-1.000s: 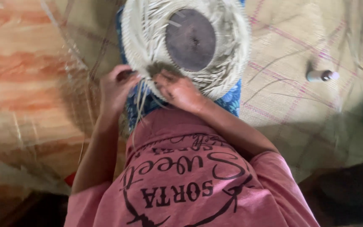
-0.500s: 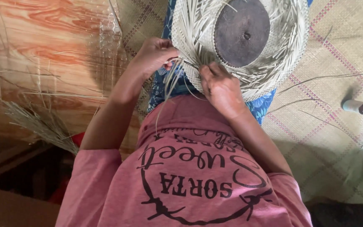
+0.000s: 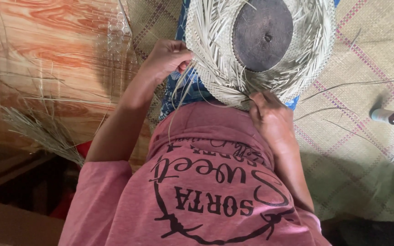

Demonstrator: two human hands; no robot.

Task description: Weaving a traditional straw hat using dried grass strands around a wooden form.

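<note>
Pale straw strips are being plaited into a half-woven hat (image 3: pixel 220 59), which is held on the lap over blue patterned cloth (image 3: pixel 185 93) and above a pink shirt (image 3: pixel 206 182). A dark round block (image 3: pixel 262 34) is set in the crown as a form, and it is ringed by loose strip ends that stand out unworked. The left hand (image 3: pixel 167 57) is closed on the brim's left edge, its fingers curled around a few long strands that hang down from it. The right hand (image 3: pixel 272 116) is pressed to the near edge of the brim, its fingertips pinched on a strand right at the weave. By the look of it, the brim is the step in hand: the crown looks shaped, while the outer rounds are left open. The next move would seem to call for a free strand to be crossed over its neighbour and drawn tight while the edge is held steady. No open container is seen; only a small bottle (image 3: pixel 388 116) is laid on its side on the woven mat (image 3: pixel 356 150), well apart from the hat, and its contents cannot be told. A loose bundle of straw (image 3: pixel 37 127) is left by the wood-grain floor (image 3: pixel 46 41) to the left.
</note>
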